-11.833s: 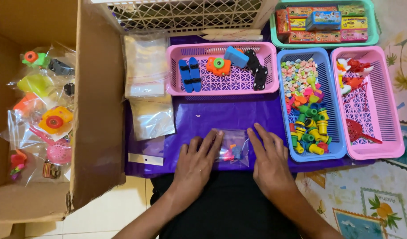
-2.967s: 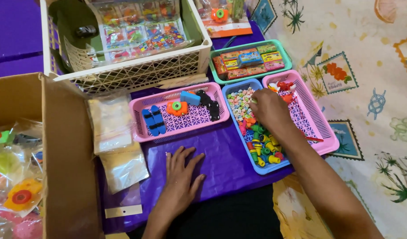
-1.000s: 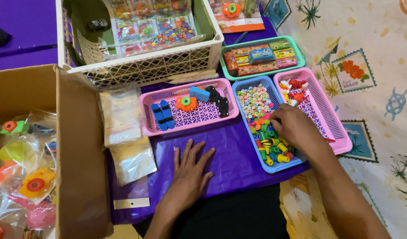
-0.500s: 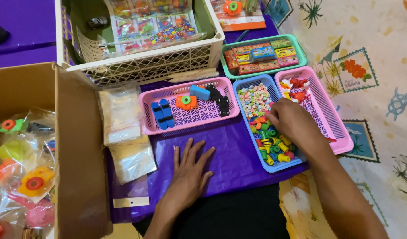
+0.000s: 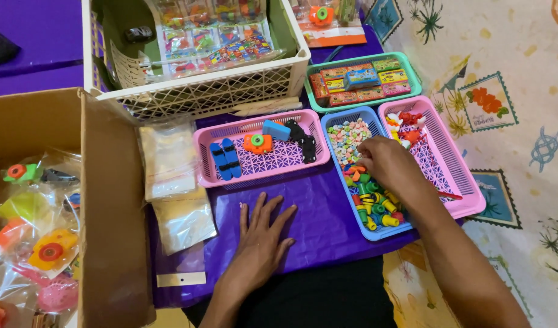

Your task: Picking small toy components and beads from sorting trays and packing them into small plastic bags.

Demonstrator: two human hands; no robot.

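A person sits at a purple-covered table. The left hand lies flat on the purple sheet, fingers spread, holding nothing, as if bracing. The right hand reaches into the blue basket of small colourful beads, fingers curled together over them; whether anything is pinched is hidden. Pink baskets flank it, sorting toys by kind.

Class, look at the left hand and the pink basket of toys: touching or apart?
Apart. The head view shows bare purple cloth between the left hand and the pink basket.
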